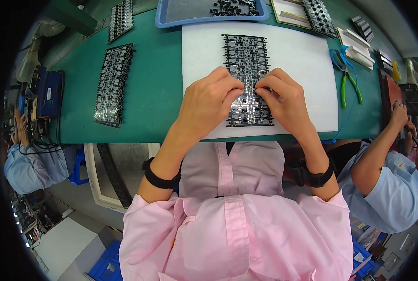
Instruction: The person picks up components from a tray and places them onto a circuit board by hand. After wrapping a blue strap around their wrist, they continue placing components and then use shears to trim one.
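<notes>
A panel of small black circuit boards [249,110] lies lengthwise on a white foam sheet [307,93] in front of me. My left hand [212,96] rests over its left edge, with thumb and fingertips pinched together. At the opposite edge, my right hand [282,97] is closed in a similar pinch. Whatever is between the fingertips of either hand is too small or hidden to name. Both hands cover parts of the panel's middle rows.
A stack of circuit board panels [113,84] lies left on the green table [157,93]. Beyond the foam is a blue tray [185,18] with small black parts. Green-handled pliers [344,86] and a blue cord [354,70] lie right. Co-workers in blue sit both sides.
</notes>
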Demonstrator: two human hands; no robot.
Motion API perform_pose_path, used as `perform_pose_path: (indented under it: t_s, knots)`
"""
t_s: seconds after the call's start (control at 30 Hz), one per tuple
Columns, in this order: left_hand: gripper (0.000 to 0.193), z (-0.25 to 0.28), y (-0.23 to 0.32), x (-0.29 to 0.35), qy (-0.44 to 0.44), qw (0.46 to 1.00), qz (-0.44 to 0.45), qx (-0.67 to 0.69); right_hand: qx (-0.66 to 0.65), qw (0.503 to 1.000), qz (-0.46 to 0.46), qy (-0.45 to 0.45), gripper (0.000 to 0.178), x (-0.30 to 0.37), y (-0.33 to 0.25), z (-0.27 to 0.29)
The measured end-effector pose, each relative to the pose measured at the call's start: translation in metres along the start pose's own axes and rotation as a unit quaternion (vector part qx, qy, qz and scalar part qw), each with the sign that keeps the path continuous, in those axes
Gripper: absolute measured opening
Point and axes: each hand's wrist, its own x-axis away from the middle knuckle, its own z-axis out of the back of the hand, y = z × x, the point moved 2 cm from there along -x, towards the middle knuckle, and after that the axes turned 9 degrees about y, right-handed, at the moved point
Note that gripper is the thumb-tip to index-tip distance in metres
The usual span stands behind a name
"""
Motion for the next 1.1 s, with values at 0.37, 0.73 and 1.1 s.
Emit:
perform_pose_path:
  t_s: [0.37, 0.73, 1.1]
  knots:
    - [0.009, -0.004, 0.003, -0.006, 0.025, 1.000, 0.002, 0.010, 0.134, 0.986, 0.070, -0.065, 0.010, -0.011, -0.010, 0.006]
    - [0.005, -0.017, 0.017, -0.012, 0.010, 1.000, -0.005, -0.018, -0.062, 0.997, -0.034, -0.012, 0.015, 0.000, 0.007, 0.031]
    - [0.008, -0.032, 0.042, -0.024, 0.007, 0.998, 0.012, -0.062, -0.112, 0.990, -0.069, 0.056, 0.017, 0.013, 0.016, 0.054]
